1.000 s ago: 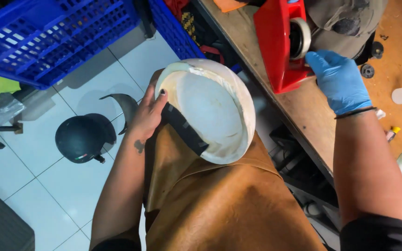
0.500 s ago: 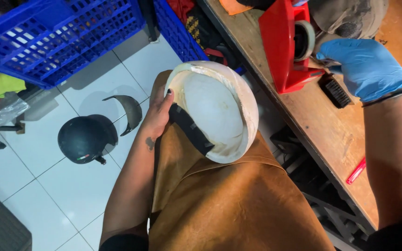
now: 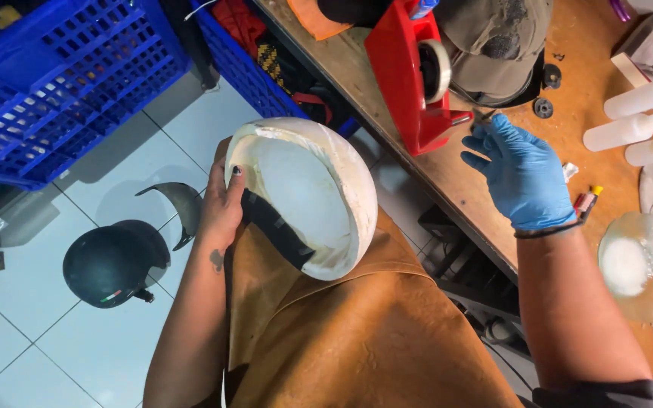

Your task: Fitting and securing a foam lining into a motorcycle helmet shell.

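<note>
A white, bowl-shaped helmet liner (image 3: 304, 189) rests on my lap over a tan leather apron (image 3: 372, 340), hollow side up. A black strap (image 3: 273, 227) crosses its near rim. My bare left hand (image 3: 221, 208) grips the liner's left rim, with the thumb inside. My right hand (image 3: 527, 174), in a blue glove, hovers over the wooden bench (image 3: 447, 181). Its fingertips are at the cutter end of a red tape dispenser (image 3: 406, 83) that holds a tape roll (image 3: 436, 68). Whether they pinch anything is unclear.
A black helmet (image 3: 107, 264) and a dark visor (image 3: 179, 204) lie on the tiled floor at left, below blue crates (image 3: 54, 75). On the bench are an olive helmet (image 3: 493, 45), white bottles (image 3: 636, 113), a clear round dish (image 3: 636, 264) and small parts.
My right hand has drawn back from the far side of the dispenser to its cutter end. The left hand keeps holding the liner, which has tilted slightly.
</note>
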